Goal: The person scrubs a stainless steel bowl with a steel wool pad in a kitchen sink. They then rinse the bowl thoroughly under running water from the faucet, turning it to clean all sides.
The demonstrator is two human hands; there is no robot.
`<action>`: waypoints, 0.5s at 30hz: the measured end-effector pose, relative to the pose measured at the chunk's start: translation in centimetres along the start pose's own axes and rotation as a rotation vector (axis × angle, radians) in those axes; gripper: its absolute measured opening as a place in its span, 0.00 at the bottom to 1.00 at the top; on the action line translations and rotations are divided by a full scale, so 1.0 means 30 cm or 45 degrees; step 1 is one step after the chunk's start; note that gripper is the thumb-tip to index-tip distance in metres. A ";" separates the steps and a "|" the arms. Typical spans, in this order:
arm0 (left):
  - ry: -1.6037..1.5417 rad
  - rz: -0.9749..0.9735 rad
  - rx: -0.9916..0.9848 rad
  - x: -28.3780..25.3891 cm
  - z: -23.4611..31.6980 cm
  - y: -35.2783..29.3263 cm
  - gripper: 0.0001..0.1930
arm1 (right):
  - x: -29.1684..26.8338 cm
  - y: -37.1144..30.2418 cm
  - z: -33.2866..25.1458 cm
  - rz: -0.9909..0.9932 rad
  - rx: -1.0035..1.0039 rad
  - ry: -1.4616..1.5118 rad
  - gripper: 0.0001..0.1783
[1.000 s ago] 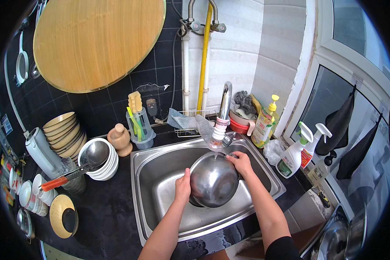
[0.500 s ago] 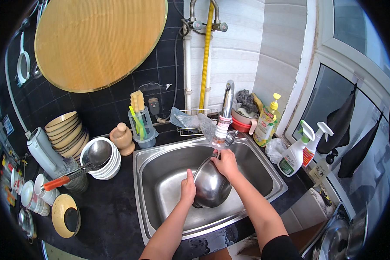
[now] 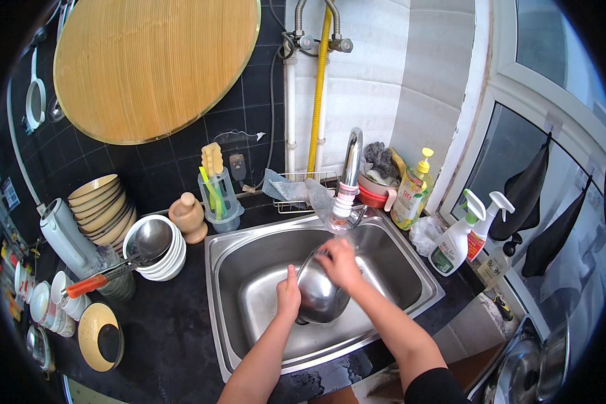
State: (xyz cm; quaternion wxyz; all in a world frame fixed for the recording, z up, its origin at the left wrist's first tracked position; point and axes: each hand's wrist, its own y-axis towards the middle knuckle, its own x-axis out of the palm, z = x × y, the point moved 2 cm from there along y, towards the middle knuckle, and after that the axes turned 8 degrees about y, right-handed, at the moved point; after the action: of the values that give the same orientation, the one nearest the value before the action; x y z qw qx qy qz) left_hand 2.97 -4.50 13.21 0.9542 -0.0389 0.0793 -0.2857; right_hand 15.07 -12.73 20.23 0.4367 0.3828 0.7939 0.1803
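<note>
A shiny metal bowl [image 3: 323,296] is tilted on its side inside the stainless steel sink [image 3: 236,296], below the faucet [image 3: 351,161]. My left hand [image 3: 289,294] grips the bowl's left edge, thumb pointing up and the other fingers hidden behind it. At the bowl's upper rim, under the faucet's outlet, my right hand [image 3: 340,261] is closed with bent fingers over the edge. It is slightly blurred, and whether anything small is in it cannot be seen. The faucet has a pink-and-white extension, with clear bubble wrap [image 3: 320,200] beside it.
Left of the sink stand white bowls [image 3: 172,266] with a ladle [image 3: 151,241] on top, a wooden mortar [image 3: 188,219] and a utensil holder [image 3: 221,205]. To the right are a yellow soap bottle [image 3: 411,195] and spray bottles [image 3: 451,246]. A wire rack [image 3: 296,202] sits behind.
My right hand has moved slightly down and left along the bowl's rim, its fingers now more bent. The bowl has shifted a little to the left. My left hand keeps its hold.
</note>
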 end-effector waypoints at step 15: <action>0.049 -0.005 -0.004 -0.003 -0.019 0.005 0.34 | 0.012 -0.077 0.017 -0.045 -0.113 0.137 0.08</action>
State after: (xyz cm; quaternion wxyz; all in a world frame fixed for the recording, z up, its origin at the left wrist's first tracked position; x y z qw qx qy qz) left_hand 2.89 -4.33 12.65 0.9519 -0.0349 0.0980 -0.2882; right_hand 14.34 -13.95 18.31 0.4132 0.3388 0.8139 0.2280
